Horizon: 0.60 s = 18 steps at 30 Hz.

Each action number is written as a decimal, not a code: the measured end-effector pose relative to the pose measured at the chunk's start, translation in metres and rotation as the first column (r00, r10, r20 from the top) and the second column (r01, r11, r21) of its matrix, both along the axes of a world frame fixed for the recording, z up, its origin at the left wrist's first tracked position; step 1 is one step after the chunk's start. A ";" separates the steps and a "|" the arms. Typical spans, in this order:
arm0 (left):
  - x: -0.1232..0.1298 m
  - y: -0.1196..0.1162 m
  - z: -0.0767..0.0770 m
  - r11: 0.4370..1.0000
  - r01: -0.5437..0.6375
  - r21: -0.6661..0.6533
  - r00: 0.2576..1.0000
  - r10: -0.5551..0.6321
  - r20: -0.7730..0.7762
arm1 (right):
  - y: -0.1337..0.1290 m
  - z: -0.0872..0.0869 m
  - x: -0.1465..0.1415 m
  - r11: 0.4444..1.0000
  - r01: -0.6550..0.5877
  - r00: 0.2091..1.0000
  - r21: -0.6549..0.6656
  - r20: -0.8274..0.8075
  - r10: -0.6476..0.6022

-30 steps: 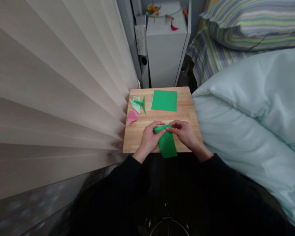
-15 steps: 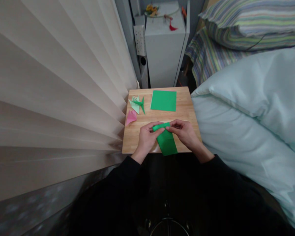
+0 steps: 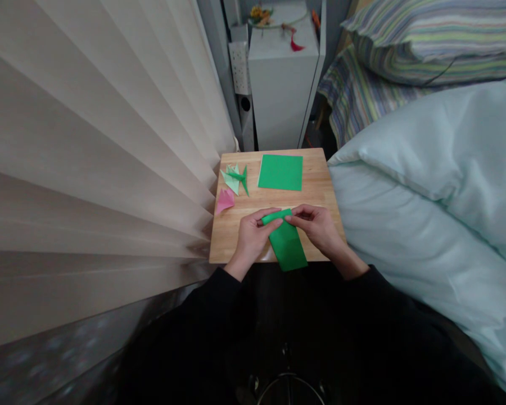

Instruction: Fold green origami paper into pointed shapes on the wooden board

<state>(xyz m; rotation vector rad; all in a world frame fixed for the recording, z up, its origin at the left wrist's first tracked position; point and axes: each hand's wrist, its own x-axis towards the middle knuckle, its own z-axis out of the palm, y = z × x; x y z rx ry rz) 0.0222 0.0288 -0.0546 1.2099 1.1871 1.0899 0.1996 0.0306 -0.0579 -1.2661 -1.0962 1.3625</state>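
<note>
A long strip of green paper [image 3: 290, 247], its top edge folded over in a narrow band, slants down past the front edge of the small wooden table [image 3: 236, 236]. My left hand [image 3: 254, 233] pinches the folded band at its left end, thumb in front and fingers behind. At the band's right end my right hand [image 3: 314, 226] grips the paper between thumb and fingers. The lower end of the paper hangs loose over the table edge.
Farther back on the table lie a green paper sheet [image 3: 280, 172], folded green origami pieces [image 3: 237, 177] and a pink one [image 3: 225, 200]. A pleated curtain [image 3: 143, 140] borders the left, a bed with a pale quilt [image 3: 405, 185] the right. Behind stands a white cabinet [image 3: 282, 95].
The loose lower end of the green paper has swung slightly down and to the right and looks flatter. Both hands keep nearly the same place and grip.
</note>
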 end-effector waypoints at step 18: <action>0.000 -0.001 0.001 1.000 -0.012 -0.011 1.000 0.013 0.016 | -0.001 0.003 -0.001 1.000 0.000 0.999 -0.022 -0.050 -0.001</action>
